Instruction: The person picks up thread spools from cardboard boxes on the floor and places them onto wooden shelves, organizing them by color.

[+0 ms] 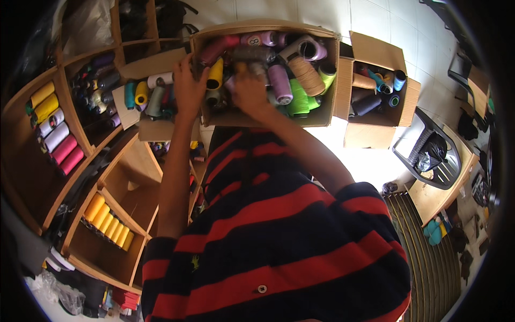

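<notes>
A cardboard box (316, 119) full of thread cones stands in front of me. My left hand (189, 88) lies over its left wall, fingers apart, with the thumb side close to a yellow thread cone (215, 74). Inside the box, my right hand (249, 90) reaches among the cones; its fingers are blurred, and whether they hold one is unclear. Just right of it lies a lilac thread cone (280, 85). Farther right are a tan thread cone (307, 76) and bright green cones (300, 101). A magenta cone (219, 47) rests at the far left inside.
A smaller open box (370, 135) with mixed cones stands to the right, another box (155, 130) to the left. Wooden shelves (80, 131) on the left hold yellow cones (107, 220) and pink cones (68, 155). A dark plastic chair (448, 174) is at the right.
</notes>
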Tool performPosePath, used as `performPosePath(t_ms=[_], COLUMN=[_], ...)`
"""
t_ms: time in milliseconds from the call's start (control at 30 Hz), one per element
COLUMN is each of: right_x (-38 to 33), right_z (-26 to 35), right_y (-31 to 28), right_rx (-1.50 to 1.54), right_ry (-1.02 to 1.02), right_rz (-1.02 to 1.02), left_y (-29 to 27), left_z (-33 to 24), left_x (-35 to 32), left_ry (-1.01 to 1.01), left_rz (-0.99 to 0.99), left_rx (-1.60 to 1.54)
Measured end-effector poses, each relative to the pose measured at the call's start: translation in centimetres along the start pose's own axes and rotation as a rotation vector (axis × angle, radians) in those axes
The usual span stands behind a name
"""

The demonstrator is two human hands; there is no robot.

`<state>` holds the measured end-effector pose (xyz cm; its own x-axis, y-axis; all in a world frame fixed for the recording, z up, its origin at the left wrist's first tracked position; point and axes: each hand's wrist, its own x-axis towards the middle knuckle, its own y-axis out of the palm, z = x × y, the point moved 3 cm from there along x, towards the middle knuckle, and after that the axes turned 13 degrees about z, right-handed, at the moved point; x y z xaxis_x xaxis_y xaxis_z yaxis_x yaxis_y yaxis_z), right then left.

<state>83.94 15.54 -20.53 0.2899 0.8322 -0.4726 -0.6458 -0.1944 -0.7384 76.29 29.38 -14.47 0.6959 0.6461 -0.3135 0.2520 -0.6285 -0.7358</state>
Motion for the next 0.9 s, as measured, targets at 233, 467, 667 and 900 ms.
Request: performPosePath(t_ms=[233,467,667,900], right_x=[1.9,2.6,4.1,3.0], right_z=[-1.5,-1.6,-3.9,-4.2], right_y=[-4.3,-0.4,-6.1,-7.0], right_rx=[0.174,0.201,0.672,0.483], right_ry=[-0.008,-0.021,-0.105,-0.305], right_rz=[0.030,-0.074,-0.313,-0.426], left_y=[2.2,3.7,6.9,8.3], left_z=[1.0,2.2,1.9,1.0], left_x=[-1.8,-5.8,-7.0,-4.9], left_ry=[0.093,0.204,0.438,0.528], left_rz=[-0.052,-0.074,0.227,0.371], left_rx=[0.104,0.092,0.485,0.813])
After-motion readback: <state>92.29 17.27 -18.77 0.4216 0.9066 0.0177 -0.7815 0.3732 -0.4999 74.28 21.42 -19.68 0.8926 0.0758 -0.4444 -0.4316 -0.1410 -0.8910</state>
